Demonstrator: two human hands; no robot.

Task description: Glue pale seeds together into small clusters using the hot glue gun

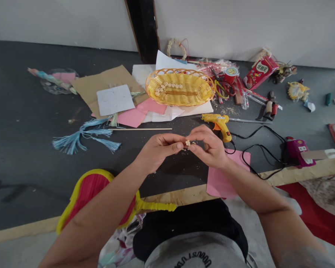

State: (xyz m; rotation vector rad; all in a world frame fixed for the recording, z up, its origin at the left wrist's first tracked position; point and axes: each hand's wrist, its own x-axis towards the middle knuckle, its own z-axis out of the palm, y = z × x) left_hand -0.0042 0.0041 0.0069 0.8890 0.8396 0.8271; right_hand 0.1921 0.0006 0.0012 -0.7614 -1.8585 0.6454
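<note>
A small cream flower-shaped piece [188,142] is between my two hands, above the dark table. My left hand [159,149] is closed, with thumb and forefinger pinched at the piece's left side. From the right, my right hand [209,145] pinches the same piece between thumb and fingertips. Pale crumbs are scattered on the table around and below the fingers. Behind the hands stands a yellow woven basket [181,102] with several similar cream flower pieces [169,86] in it. A yellow glue gun [219,123] lies just beyond my right hand.
A thin stick [142,129] and blue tassels [75,139] lie left. Under my left forearm is a red-and-yellow fan-shaped piece [91,190]. Pink paper [219,182] lies beneath my right forearm. A black cord [264,128] runs to a purple power socket [297,149]. A red carton [261,72] is at the back.
</note>
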